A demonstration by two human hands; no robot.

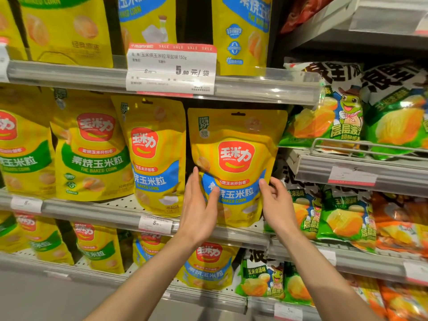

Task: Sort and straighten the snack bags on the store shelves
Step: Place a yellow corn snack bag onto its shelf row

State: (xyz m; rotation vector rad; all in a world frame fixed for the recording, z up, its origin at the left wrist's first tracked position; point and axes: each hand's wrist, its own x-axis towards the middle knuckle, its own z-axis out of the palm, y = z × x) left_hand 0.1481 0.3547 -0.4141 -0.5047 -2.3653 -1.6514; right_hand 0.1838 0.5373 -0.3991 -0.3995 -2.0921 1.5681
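A yellow baked-corn bag with a blue band [235, 158] stands upright at the right end of the middle shelf [92, 210]. My left hand [199, 209] lies against its lower left side, thumb across the front and fingers spread. My right hand [276, 205] cups its lower right edge, fingers behind the bag. A second blue-band bag [155, 154] stands just left of it, leaning slightly. Green-band corn bags [92, 149] fill the shelf farther left.
A sale price tag [171, 68] hangs on the rail of the shelf above. Green and white chip bags [345, 107] crowd the neighbouring unit on the right, behind a wire rail [370, 144]. More corn bags [208, 265] stand on the lower shelf.
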